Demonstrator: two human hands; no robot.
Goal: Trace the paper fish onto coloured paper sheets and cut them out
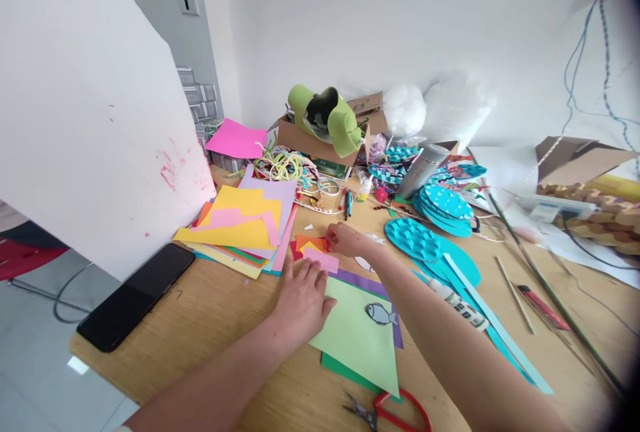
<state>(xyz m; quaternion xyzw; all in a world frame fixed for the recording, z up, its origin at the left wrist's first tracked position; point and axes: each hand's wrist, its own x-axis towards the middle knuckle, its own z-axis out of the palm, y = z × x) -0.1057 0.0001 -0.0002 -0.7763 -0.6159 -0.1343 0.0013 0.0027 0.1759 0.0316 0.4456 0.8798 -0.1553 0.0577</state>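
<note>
My left hand [303, 299] lies with its fingers spread, the fingertips on a small pink paper piece [323, 259] and the thumb side over the pale green sheet [357, 339]. My right hand [343, 239] has its fingers drawn together at the edge of small orange and red paper scraps [306, 243]; what it pinches is too small to make out. A paper fish [380, 314] lies on the green sheet. Purple and darker green paper stick out from under that sheet. Red-handled scissors [405, 412] rest open at the front edge.
A stack of coloured paper [240, 232] and a black phone [135, 295] are at the left. Blue paper ovals [445, 209], a glue bottle [460, 305], a red cutter [544, 307] and thin sticks lie at the right. A cardboard box [305, 139] stands behind.
</note>
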